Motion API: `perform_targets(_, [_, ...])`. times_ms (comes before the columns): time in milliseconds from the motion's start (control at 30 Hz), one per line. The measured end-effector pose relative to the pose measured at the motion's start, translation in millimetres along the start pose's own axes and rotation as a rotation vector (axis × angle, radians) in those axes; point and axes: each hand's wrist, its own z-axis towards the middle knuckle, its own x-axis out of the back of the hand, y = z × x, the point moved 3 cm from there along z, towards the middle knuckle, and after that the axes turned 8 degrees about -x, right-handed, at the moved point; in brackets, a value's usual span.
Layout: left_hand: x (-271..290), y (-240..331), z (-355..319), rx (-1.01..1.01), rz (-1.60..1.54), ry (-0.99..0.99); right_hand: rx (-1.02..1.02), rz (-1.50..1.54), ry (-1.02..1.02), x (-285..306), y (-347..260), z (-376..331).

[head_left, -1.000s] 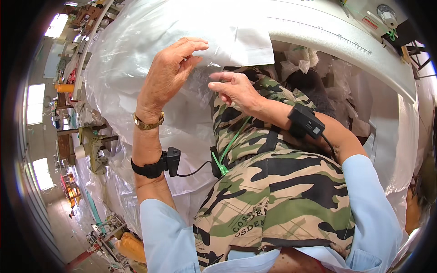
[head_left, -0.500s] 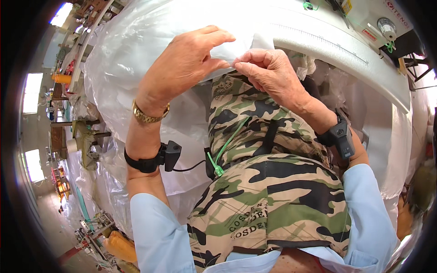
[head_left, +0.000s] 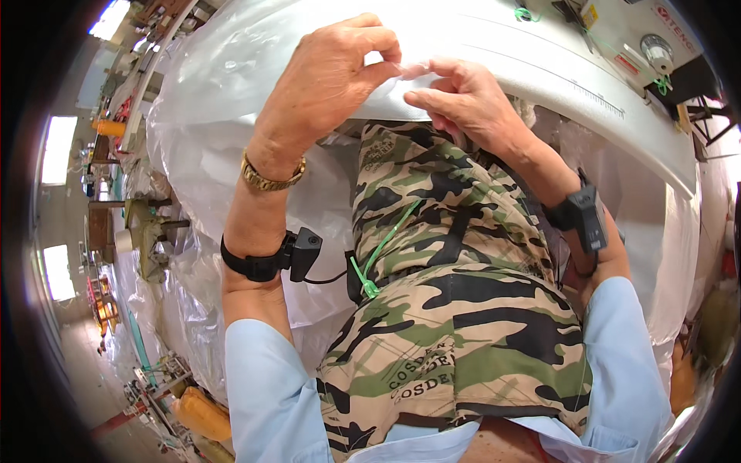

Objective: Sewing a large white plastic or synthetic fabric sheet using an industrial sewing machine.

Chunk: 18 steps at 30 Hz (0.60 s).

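Observation:
My left hand (head_left: 328,85) is raised over the near edge of the white table, its thumb and forefinger pinched together. What they hold, if anything, is too small and blurred to make out. Facing it, my right hand (head_left: 475,100) has its thumb and forefinger apart, the forefinger tip close to the left fingertips. Both hands hover over a smooth white sheet of material (head_left: 231,85) that lies on the table and hangs down on the left.
A white sewing machine (head_left: 617,31) with a round dial stands at the far right. A ruler scale (head_left: 598,96) runs along the table edge. Crumpled clear plastic (head_left: 185,293) hangs at the left. Camouflage cloth (head_left: 463,309) covers my front and lap.
Both hands have moved up and away from me. The left thumb and forefinger have closed into a pinch, while the right thumb and forefinger have parted.

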Motion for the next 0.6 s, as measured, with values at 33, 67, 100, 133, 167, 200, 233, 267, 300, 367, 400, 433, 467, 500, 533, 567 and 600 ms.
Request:
perform_targets(33, [2,1,0,0.055,-0.015,0.017,-0.005,0.066,-0.034,0,0,5])
perform_targets(67, [4,2,0,0.109,-0.03,0.034,-0.004,0.068,-0.025,5,3,8])
perform_targets(100, [6,6,1,0.093,-0.033,0.027,0.04,-0.007,0.062,12,3,13])
perform_targets(133, [8,9,0,0.138,-0.067,0.045,0.081,-0.083,0.15,19,2,16])
perform_targets(167, [9,10,1,0.183,-0.101,0.061,0.138,-0.184,0.194,28,-1,19])
perform_targets(200, [8,10,-1,0.177,-0.103,0.059,0.138,-0.184,0.2,31,0,23])
perform_targets(233, [5,7,-7,0.206,-0.1,0.091,0.27,-0.301,0.251,34,-2,25])
perform_targets(267, [0,5,-12,0.235,-0.097,0.123,0.401,-0.419,0.302,36,-4,24])
perform_targets(300, [-7,4,-16,0.225,-0.11,0.177,0.422,-0.568,0.321,37,-8,23])
perform_targets(367, [-24,3,-22,0.2,-0.129,0.214,0.57,-0.731,0.393,41,-1,24])
perform_targets(400, [-30,1,-24,0.178,-0.15,0.256,0.718,-0.9,0.459,40,-1,21])
perform_targets(433, [-33,0,-27,0.213,-0.13,0.272,0.714,-0.901,0.463,39,3,20])
perform_targets(467, [-37,-1,-29,0.209,-0.133,0.27,0.575,-0.675,0.409,40,10,20])
perform_targets(500, [-37,-5,-32,0.228,-0.133,0.324,0.436,-0.448,0.355,40,13,20])
perform_targets(533, [-37,-8,-34,0.246,-0.134,0.378,0.435,-0.447,0.363,42,10,18])
perform_targets(567, [-37,-9,-35,0.24,-0.136,0.373,0.444,-0.469,0.332,44,5,16])
perform_targets(600, [-37,-11,-34,0.248,-0.141,0.403,0.448,-0.493,0.31,47,1,13])
